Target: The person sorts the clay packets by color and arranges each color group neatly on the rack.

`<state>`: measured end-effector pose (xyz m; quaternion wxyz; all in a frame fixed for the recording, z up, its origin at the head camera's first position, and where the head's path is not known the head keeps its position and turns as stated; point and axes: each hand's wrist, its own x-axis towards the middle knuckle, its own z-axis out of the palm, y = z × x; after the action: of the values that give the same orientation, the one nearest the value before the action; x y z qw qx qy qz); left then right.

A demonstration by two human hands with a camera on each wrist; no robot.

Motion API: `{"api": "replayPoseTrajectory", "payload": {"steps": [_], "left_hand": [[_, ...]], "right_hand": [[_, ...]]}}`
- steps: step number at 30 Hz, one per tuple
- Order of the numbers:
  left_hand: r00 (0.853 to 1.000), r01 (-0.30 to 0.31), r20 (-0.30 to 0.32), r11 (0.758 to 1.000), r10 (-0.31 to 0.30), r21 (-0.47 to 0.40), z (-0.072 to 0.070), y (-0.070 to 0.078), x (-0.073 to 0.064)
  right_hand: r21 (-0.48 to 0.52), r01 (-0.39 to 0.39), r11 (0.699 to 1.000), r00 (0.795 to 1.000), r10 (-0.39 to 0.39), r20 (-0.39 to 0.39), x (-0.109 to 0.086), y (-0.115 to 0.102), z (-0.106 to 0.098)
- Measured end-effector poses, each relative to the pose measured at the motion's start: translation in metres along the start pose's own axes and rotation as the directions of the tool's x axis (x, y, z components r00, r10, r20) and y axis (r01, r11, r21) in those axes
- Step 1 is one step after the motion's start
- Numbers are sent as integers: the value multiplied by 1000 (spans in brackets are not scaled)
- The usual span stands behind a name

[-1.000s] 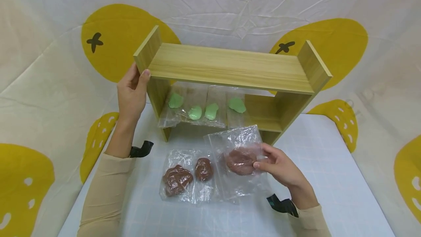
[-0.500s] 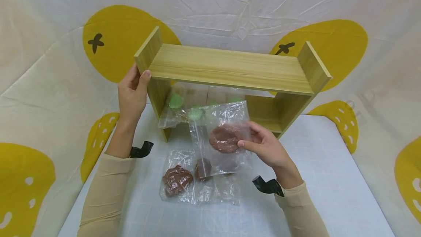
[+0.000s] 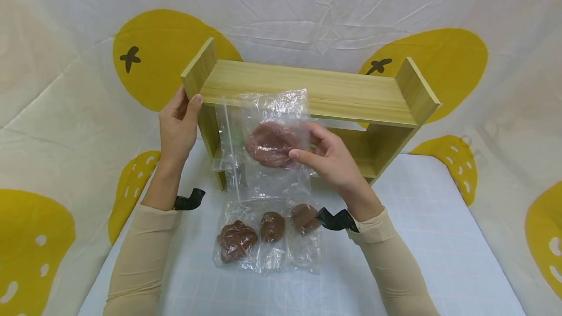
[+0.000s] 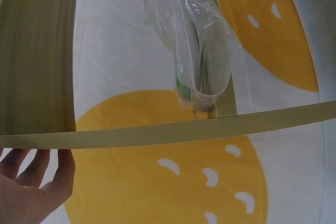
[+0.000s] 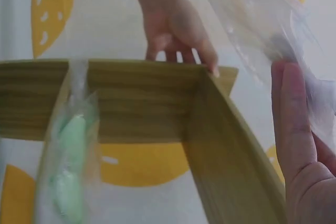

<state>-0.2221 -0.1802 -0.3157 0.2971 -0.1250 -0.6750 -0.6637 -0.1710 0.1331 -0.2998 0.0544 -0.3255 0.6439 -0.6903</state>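
My left hand (image 3: 177,123) grips the left side panel of a small wooden shelf (image 3: 351,94), its thumb on the front edge. In the right wrist view that left hand (image 5: 178,30) shows with its fingers over the panel's edge. My right hand (image 3: 333,162) pinches the right side of a clear zip bag (image 3: 276,182) with a flat reddish-brown lump (image 3: 268,143) inside. Held up in front of the shelf, this bag hides most of the green-filled bags on the lower board. One green lump (image 5: 73,145) in its bag shows in the right wrist view.
Three clear bags with brown lumps lie in a row on the pale checked tablecloth (image 3: 395,257): a left lump (image 3: 237,241), a middle lump (image 3: 272,227) and a right lump (image 3: 304,218). Behind the shelf hangs a white cloth (image 3: 290,23) with yellow shapes.
My right hand has carried the bag with the brown lump up and left, from over the row of bags to in front of the shelf. The rightmost brown lump is uncovered. My left hand stays put.
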Motion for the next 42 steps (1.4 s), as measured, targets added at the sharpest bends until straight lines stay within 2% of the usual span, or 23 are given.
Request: {"api": "replayPoseTrajectory", "payload": {"steps": [6, 12, 20, 23, 27, 31, 34, 37, 42], "left_hand": [[1000, -19, 1, 999, 19, -30, 0, -2, 1], [1000, -8, -2, 1000, 8, -23, 1, -3, 2], [1000, 14, -8, 1000, -14, -18, 1, 0, 2], [1000, 20, -3, 999, -20, -26, 1, 1, 1], [1000, 19, 5, 1000, -19, -14, 3, 7, -2], [1000, 6, 12, 1000, -6, -3, 7, 22, -6], [1000, 3, 13, 1000, -3, -6, 8, 27, -7], [1000, 7, 9, 1000, -7, -18, 6, 20, -6], [1000, 10, 0, 999, -10, -35, 3, 4, 0]], "right_hand": [[1, -30, 1000, 997, 30, -65, 31, -16, 11], [59, -46, 997, 989, 54, -140, 59, -32, 16], [83, -36, 996, 983, 50, -175, 90, -37, 22], [124, -45, 991, 979, 69, -190, 100, -38, 24], [199, -65, 978, 969, 110, -222, 112, -41, 26], [236, -79, 969, 955, 141, -261, 121, -40, 25], [265, -87, 960, 943, 165, -290, 125, -38, 23], [290, -95, 952, 940, 181, -288, 128, -37, 21], [276, -114, 954, 962, 175, -209, 128, -37, 20]]}}
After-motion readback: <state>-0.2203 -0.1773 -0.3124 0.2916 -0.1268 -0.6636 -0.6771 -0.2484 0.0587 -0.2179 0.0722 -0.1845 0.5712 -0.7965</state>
